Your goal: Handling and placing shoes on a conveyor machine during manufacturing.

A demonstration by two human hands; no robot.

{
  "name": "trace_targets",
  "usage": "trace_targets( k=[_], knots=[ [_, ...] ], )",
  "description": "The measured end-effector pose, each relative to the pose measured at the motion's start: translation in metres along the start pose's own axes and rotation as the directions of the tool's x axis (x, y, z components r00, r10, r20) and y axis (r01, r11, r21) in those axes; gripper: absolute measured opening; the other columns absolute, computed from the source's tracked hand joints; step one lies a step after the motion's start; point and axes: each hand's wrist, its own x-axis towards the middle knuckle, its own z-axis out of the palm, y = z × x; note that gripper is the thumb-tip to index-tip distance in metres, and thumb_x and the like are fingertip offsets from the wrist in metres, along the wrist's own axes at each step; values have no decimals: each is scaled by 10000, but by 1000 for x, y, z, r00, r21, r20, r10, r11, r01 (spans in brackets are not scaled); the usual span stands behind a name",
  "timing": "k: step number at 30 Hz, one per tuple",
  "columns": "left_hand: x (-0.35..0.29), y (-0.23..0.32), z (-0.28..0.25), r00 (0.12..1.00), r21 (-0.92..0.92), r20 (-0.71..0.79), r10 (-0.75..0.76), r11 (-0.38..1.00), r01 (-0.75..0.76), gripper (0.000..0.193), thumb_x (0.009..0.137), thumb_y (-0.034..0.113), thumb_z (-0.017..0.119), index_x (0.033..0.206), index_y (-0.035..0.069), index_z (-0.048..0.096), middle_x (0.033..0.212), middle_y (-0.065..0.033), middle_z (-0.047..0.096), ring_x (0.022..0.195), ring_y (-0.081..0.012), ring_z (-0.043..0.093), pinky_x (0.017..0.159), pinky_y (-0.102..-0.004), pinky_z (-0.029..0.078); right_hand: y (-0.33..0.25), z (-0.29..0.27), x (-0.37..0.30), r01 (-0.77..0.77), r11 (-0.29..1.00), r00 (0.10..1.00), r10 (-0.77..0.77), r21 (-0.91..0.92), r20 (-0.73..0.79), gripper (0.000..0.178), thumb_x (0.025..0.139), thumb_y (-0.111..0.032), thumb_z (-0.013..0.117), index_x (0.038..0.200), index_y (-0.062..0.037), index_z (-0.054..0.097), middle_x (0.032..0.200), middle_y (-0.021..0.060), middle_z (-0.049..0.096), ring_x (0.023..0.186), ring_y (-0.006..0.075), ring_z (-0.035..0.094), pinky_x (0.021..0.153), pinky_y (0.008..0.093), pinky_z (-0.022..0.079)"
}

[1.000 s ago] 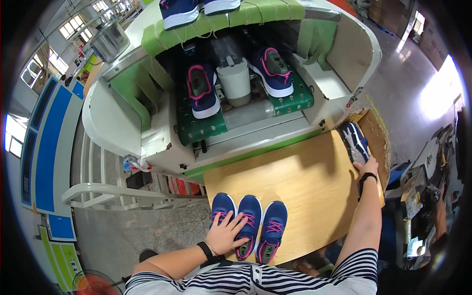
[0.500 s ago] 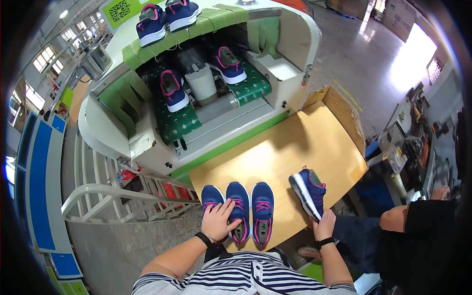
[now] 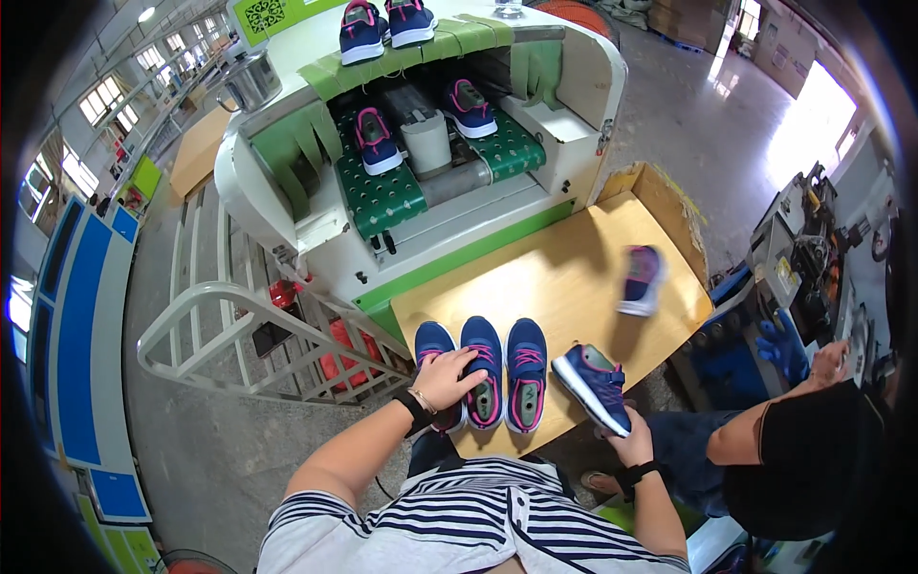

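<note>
Three navy sneakers with pink laces stand side by side on the board: a left one [image 3: 432, 337], a middle one [image 3: 481, 344] and a right one [image 3: 527, 373]. My left hand [image 3: 446, 381] lies over the left and middle sneakers, fingers stretched out and touching them. At the right, my right hand [image 3: 631, 442] grips the heel of another navy sneaker [image 3: 595, 385], tilted with its white sole facing left. Farther up the board is a motion-blurred sneaker [image 3: 642, 277] with no hand on it; a shadow lies below it.
A white machine [image 3: 459, 239] stands ahead, two sneakers on its green perforated belt [image 3: 382, 201] and two more on top. A cardboard wall [image 3: 669, 210] edges the wooden board [image 3: 497, 277]. A white rail [image 3: 191, 325] stands left; a co-worker's arm [image 3: 765, 421] is at right.
A blurred sneaker has appeared at the board's far right. The sneaker in my right hand has come lower and tilted more. My left hand stays over the left sneakers. The view has shifted.
</note>
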Motion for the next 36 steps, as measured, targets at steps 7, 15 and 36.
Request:
trace_targets(
  k=[7,15,36],
  knots=[
    [0,40,-9,988,-729,156,16,676,104,569,1014,412,476,1427,23,428,1449,-151,473,1302,-265,479,1075,-384,373,-33,-24,-48,-310,707,946,164,636,279,489,734,-119,808,1146,55,609,1024,80,669,911,138,619,823,284,499],
    [-15,85,-70,793,-823,452,408,-152,548,779,857,333,651,1495,39,315,1468,-132,436,1329,-232,451,1140,-393,317,-95,-44,33,16,731,957,-209,682,202,653,712,9,786,1318,-9,543,1287,112,576,1190,214,556,996,324,448],
    [165,-44,-205,688,-534,-694,-212,792,-295,919,853,297,743,1532,34,182,1419,-196,418,1254,-245,474,1044,-337,389,-102,63,41,-221,646,972,87,731,217,649,837,-17,625,1434,13,374,1334,176,512,1232,238,500,1050,324,379]
  ],
)
